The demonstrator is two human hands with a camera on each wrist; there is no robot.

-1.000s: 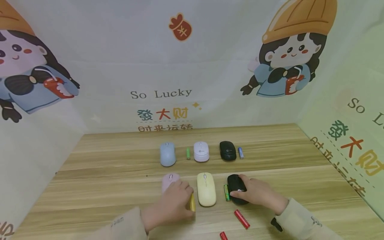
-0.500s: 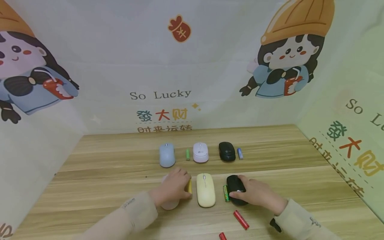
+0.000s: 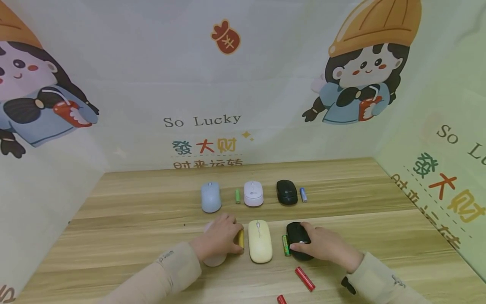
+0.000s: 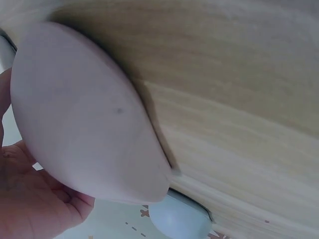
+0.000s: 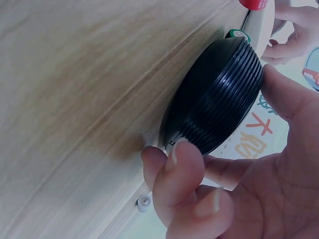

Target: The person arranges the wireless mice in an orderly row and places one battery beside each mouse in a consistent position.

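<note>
Between the pale pink mouse and the yellow mouse, my left hand pinches a yellow battery with thumb and fingers. The palm reaches over the pink mouse and covers its middle in the head view; the left wrist view shows that mouse large. On the right, my right hand grips a black mouse by its sides. Ribbing runs along the side of this mouse in the right wrist view. Against its left edge lies a green battery.
Behind stand a blue mouse, a white mouse and another black mouse. A light green battery and a blue battery lie among them. Two red batteries, one whole and one cut off by the frame, lie in front.
My left hand has carried the yellow battery forward, away from the body, into the gap right of the pink mouse. The right hand keeps its grip on the black mouse.
</note>
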